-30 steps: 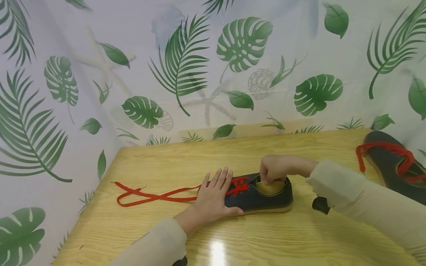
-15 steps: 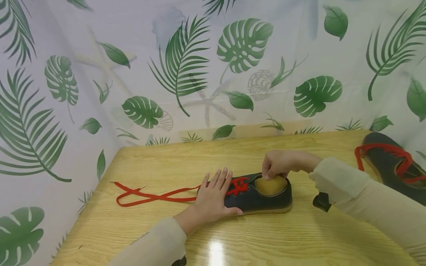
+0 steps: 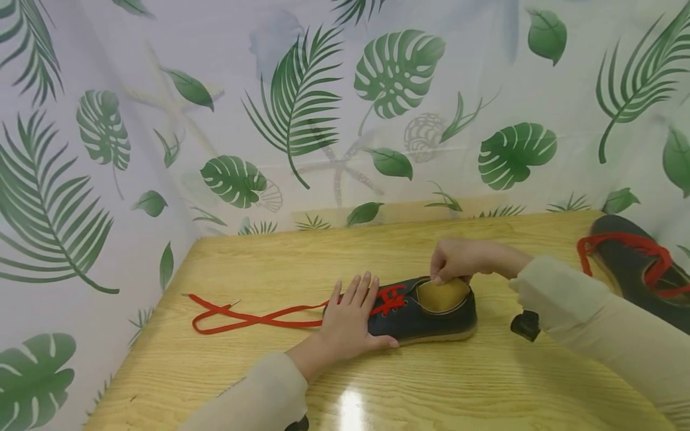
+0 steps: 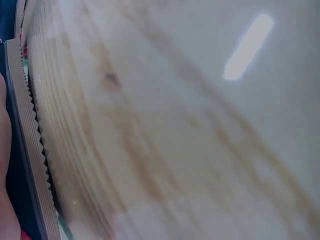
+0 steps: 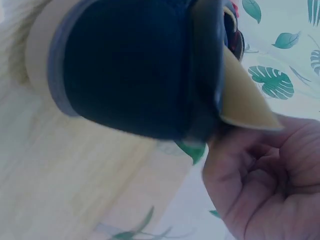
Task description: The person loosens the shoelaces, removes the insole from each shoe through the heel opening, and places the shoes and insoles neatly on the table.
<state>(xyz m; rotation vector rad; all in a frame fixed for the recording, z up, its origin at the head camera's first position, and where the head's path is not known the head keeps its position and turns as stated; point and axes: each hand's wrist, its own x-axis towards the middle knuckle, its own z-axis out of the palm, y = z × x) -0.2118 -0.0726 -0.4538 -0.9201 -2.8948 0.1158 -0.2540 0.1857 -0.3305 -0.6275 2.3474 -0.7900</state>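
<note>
1. Nearest the camera, a pale, matte sleeve point(image 3: 259, 392) reaches in over a wood-grained tabletop point(image 3: 415, 392), its glossy surface catching a streak of light.

2. A left hand point(image 3: 347, 326) lies flat across the toe end of a dark navy shoe point(image 3: 423, 324), four fingers straight and slightly spread over the upper, the thumb extended along the near side.

3. The shoe rests sole-down near the middle of the tabletop, toe to the left and heel to the right; its smooth upper meets a light sole point(image 4: 31, 125), finely ridged with a saw-toothed lower edge in the left wrist view.

4. At the shoe's oval opening, a right hand point(image 3: 455, 260) pinches the edge of a tan insole point(image 3: 443, 295) between thumb and curled fingers; the thin, smooth sheet stands partly above the collar, tapering to a point in the right wrist view.

5. A flat red lace point(image 3: 256, 320), threaded through the eyelets, trails left past the toe, crossing itself and ending in slim tips.

6. Farther off at right, a second navy shoe point(image 3: 625, 269) sits near the wall, red lacing looped loosely over it.

7. Behind, a white cloth point(image 3: 469, 60) hangs printed with green fronds, split leaves, starfish and shells.
</note>
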